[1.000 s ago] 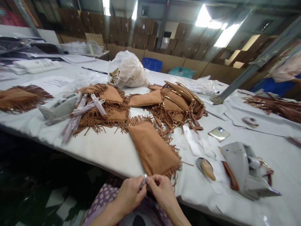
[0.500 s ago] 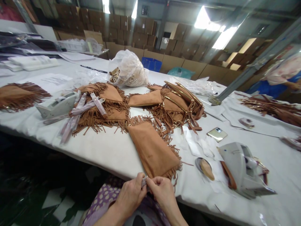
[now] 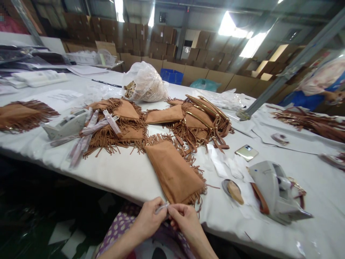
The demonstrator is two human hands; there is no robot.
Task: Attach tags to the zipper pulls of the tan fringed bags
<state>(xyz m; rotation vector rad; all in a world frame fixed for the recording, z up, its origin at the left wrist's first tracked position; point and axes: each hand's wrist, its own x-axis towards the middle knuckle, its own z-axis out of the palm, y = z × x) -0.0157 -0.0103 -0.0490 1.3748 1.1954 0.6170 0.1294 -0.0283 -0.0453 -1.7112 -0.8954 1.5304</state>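
A brown fringed bag lies flat at the table's front edge, its near corner reaching my fingertips. My left hand is closed in a pinch on a thin clear plastic strip. Beside it, my right hand pinches at the bag's near corner, where a small metal fitting shows; what its fingers grip is too small to make out. The fingertips of both hands almost meet. More brown fringed bags with straps and gold zips are heaped behind this one.
At right stand a grey tape dispenser, a phone and a tape roll. Another dispenser sits at left by wrapped strips. A stuffed plastic bag and a metal post are farther back. A person stands far right.
Both hands stay at the bag's near corner, with fingers slightly shifted. The plastic strip now shows more plainly above my left hand. The whole view has tilted slightly.
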